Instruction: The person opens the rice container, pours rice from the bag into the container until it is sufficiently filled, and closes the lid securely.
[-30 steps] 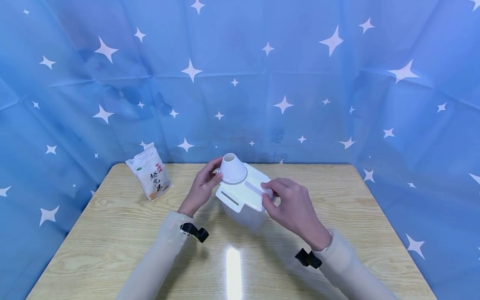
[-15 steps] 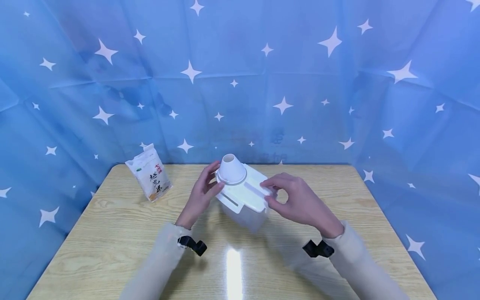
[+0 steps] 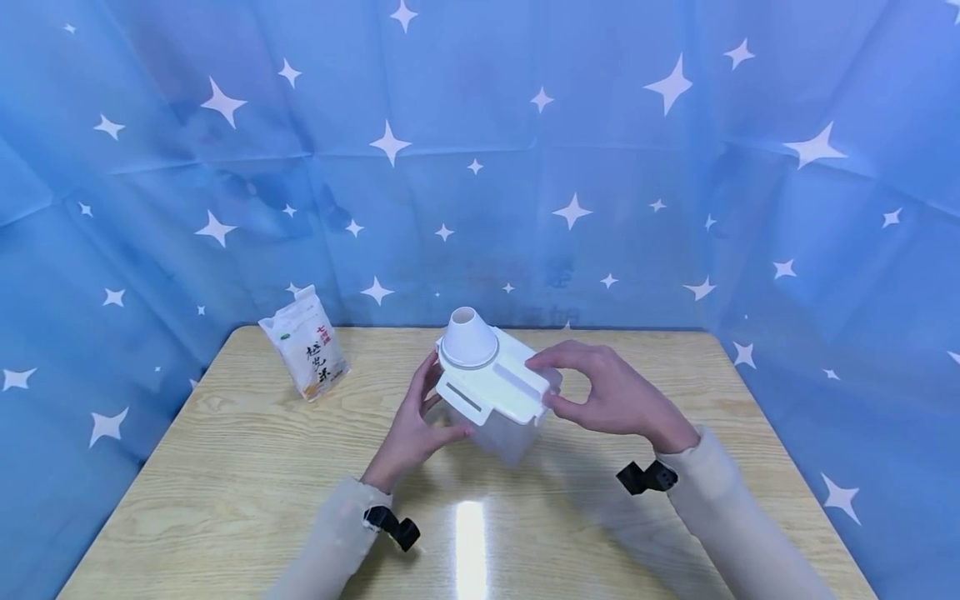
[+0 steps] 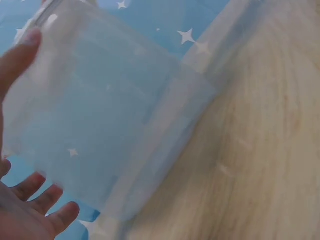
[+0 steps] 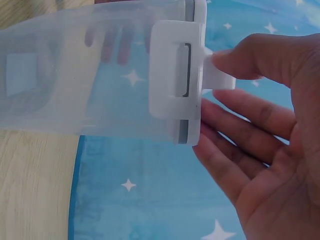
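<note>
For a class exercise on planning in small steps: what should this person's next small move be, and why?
Probably settle the left hand more firmly around the translucent container: in the left wrist view its fingers look loosely spread, while the right hand is at one end of the white lid, so handling there could shift things.

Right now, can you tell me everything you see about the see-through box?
The box is cloudy and looks like plastic; the starry cloth shows through it. Its white lid is on, with a white cone near one end, open at the tip, and a slotted white flap at the edge. It leans over the table, but I can't tell whether its bottom touches. The left hand holds the cone end; the right hand's fingertips are at the lid's other end.
</note>
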{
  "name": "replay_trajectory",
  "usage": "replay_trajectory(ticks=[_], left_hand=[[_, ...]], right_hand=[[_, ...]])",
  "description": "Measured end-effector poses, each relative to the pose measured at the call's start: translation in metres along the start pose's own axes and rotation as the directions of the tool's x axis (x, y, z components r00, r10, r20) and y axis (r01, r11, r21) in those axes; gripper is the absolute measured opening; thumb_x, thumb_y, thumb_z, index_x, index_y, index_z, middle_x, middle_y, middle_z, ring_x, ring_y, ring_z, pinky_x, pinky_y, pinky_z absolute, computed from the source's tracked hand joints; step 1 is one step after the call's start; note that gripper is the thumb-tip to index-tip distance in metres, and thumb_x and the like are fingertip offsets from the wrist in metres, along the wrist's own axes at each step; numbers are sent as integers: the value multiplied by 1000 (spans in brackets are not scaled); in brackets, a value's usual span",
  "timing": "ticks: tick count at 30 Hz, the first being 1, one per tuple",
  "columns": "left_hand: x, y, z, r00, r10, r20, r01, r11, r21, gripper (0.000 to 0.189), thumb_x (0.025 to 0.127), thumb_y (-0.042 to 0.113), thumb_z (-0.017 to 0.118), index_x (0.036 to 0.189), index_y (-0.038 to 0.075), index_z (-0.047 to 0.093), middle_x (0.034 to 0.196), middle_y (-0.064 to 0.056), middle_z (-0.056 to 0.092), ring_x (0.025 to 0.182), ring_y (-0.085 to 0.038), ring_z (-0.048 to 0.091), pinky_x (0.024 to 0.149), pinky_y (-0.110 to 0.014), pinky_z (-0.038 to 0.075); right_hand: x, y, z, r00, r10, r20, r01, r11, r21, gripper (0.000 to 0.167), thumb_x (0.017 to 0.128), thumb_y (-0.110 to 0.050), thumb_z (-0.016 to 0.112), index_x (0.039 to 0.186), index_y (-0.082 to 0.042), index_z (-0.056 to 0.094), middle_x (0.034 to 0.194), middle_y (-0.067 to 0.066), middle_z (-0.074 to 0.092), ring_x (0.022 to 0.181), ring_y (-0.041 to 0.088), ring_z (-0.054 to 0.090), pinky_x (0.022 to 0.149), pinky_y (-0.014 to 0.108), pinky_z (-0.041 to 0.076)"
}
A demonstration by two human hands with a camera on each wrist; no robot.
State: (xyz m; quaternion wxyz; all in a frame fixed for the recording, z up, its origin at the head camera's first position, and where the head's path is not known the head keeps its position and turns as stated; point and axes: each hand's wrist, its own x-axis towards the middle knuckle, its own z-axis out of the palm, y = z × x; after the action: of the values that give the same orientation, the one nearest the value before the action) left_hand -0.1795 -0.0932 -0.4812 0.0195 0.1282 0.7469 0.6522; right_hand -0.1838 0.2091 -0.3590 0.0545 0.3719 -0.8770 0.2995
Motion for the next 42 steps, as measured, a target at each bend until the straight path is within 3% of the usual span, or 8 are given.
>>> replay_trajectory(ticks=[7,13,23,27,32,42], left_hand=[[4,-5,13,999,2,-41,1,997,79,117,72,23,96,161,35,21,166,5,31,154,-25,31,125,-51,34],[9,-6,13,999,3,-44,2,994,108,113,71,23,96,158,38,27,161,9,37,150,-23,37,123,-51,37],[24,-9,-2,994,-62,84,57,996,63,105,72,29,95,153,49,31,156,12,44,148,-29,41,122,-60,36],[32,-12,-8,989,-46,141,39,998,51,101,74,22,94,153,46,35,155,10,46,148,-28,42,123,-60,33],[41,-12,-13,977,-27,211,18,999,47,96,76,18,92,152,42,39,154,11,49,148,-23,42,126,-54,31],[50,-16,-17,956,-25,294,29,999,-12,94,80,8,86,156,34,37,159,6,45,154,-24,34,128,-53,25]], right_hand=[[-2,3,2,1000,-3,-6,3,1000,7,38,91,-19,77,129,-20,70,127,-5,71,116,16,67,94,47,60],[-4,-3,2,1000,26,-9,-26,1000,4,37,91,-19,76,128,-21,70,126,-5,71,115,14,67,93,43,59],[-11,-17,11,993,41,-111,-46,998,-42,36,87,-22,82,121,-21,74,116,-4,74,106,14,69,87,41,61],[-12,-25,19,985,30,-172,-50,993,-110,36,84,-24,84,118,-17,75,110,-2,75,97,13,69,77,33,60],[-13,-34,29,966,7,-259,-52,984,-170,32,82,-22,81,113,-13,77,101,0,76,80,10,64,60,22,50],[-13,-42,44,928,-77,-365,-26,963,-269,29,78,-20,81,104,-8,78,93,4,77,79,15,69,61,30,58]])
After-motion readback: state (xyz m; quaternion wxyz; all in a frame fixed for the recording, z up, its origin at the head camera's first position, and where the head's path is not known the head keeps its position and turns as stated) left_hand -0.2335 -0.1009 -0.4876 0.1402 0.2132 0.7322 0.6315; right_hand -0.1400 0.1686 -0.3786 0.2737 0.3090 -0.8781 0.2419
